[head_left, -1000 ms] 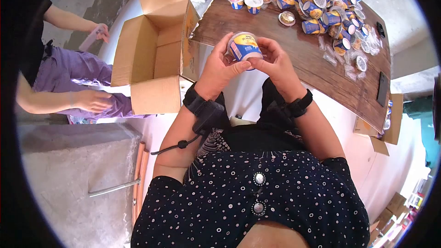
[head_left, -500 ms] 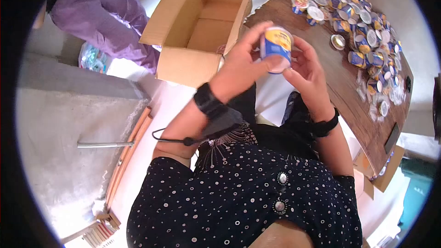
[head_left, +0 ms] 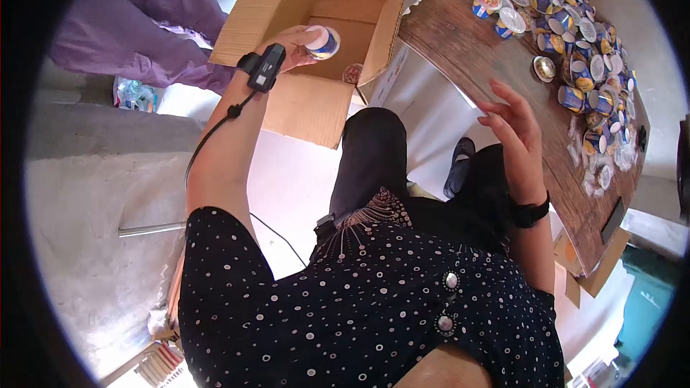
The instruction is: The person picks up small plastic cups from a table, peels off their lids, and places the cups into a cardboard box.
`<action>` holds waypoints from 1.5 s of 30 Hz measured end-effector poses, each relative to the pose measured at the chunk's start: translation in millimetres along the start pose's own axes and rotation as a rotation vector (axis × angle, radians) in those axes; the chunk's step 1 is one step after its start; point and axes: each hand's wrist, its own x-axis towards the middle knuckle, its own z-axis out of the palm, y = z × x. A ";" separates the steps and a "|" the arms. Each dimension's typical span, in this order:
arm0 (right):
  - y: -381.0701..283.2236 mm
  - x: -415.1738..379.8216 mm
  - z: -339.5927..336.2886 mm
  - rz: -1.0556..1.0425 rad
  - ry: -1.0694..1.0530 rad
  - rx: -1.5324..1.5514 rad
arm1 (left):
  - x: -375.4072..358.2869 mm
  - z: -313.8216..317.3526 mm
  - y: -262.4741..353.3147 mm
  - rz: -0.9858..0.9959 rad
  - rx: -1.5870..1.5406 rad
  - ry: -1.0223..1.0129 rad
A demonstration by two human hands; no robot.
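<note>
My left hand (head_left: 293, 47) grips a small blue-and-yellow printed cup (head_left: 325, 44), tilted on its side, over the opening of a cardboard box (head_left: 307, 109). Part of the cup is covered by my fingers. Inside the box, near its front right corner, lies a cup with reddish contents (head_left: 352, 73). My right hand (head_left: 514, 123) is held in the air by the table's near edge, fingers apart, with nothing in it.
A brown wooden table (head_left: 460, 36) carries a heap of similar cups (head_left: 575, 50), clear plastic lids (head_left: 605, 176) and a dark flat object (head_left: 612, 220). A person in purple trousers (head_left: 136, 21) stands left of the box. A grey wall (head_left: 108, 165) stands at left.
The cup has moved left, from between both hands to over the box, in my left hand. My right hand has let go of it and shifted slightly right and down.
</note>
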 end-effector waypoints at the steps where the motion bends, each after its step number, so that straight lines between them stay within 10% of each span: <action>1: 2.1 0.3 -3.0 0.019 0.016 -0.022 | 10.5 -9.0 -3.8 -0.072 0.015 -0.021; 14: 43.8 22.9 -19.0 0.226 0.056 -0.058 | 80.4 -46.7 -42.8 -0.513 0.908 -0.230; 45: 65.4 32.8 -25.5 0.358 0.116 -0.152 | 120.5 -3.8 -80.3 -0.570 0.617 -0.622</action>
